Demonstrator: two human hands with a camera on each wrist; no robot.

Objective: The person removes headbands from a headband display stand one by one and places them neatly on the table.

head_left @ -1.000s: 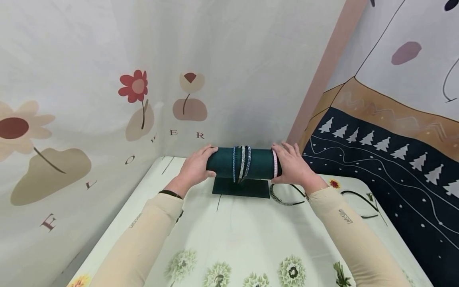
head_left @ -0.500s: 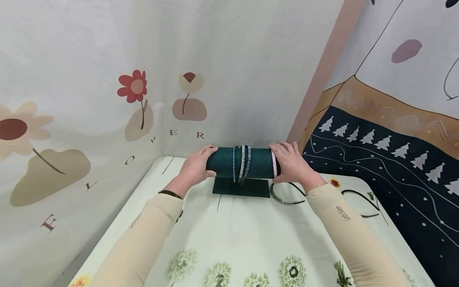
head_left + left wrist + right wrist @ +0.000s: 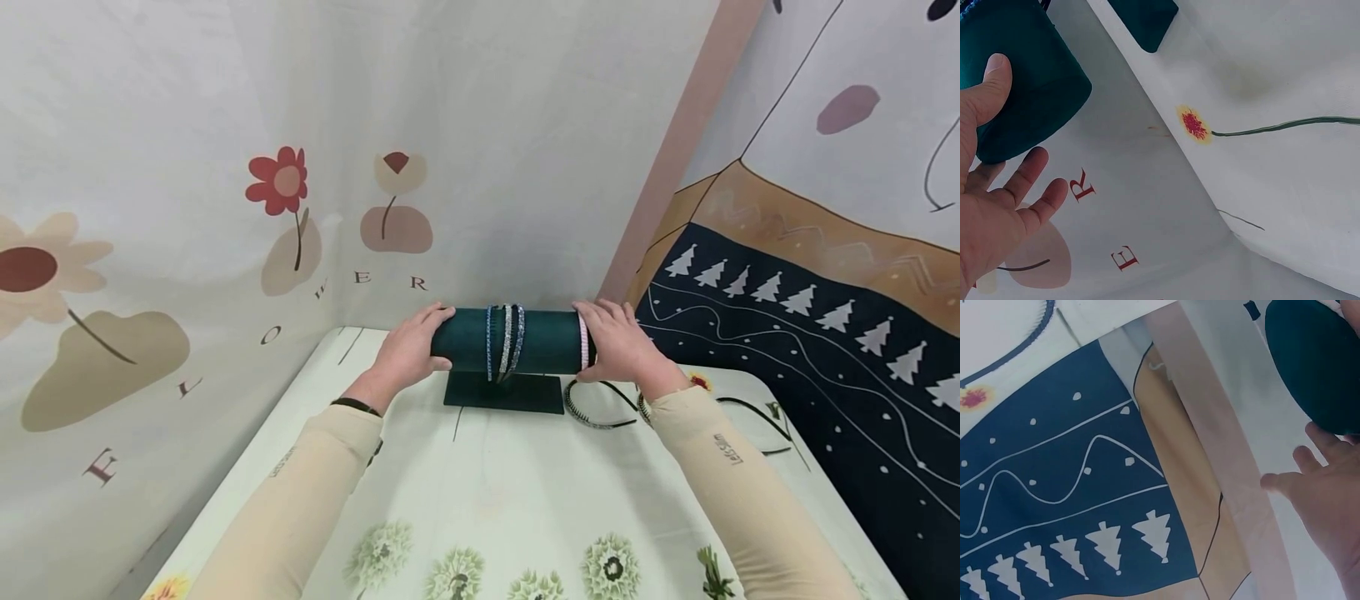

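Centrally framed, left hand (image 3: 408, 348) grips dark-green fabric cylinder (image 3: 546, 342), right hand (image 3: 622, 346) narrow pink band (image 3: 583, 343); uneven tugging could tip the cylinder.

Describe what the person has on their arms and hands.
The left sleeve and right sleeve are cream, each with small dark lettering. A black wristband sits on the left wrist. The left hand and right hand are gloveless, with no rings visible.

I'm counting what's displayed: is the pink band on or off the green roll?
On: the pink band lies across the front of the green roll, by the right hand.
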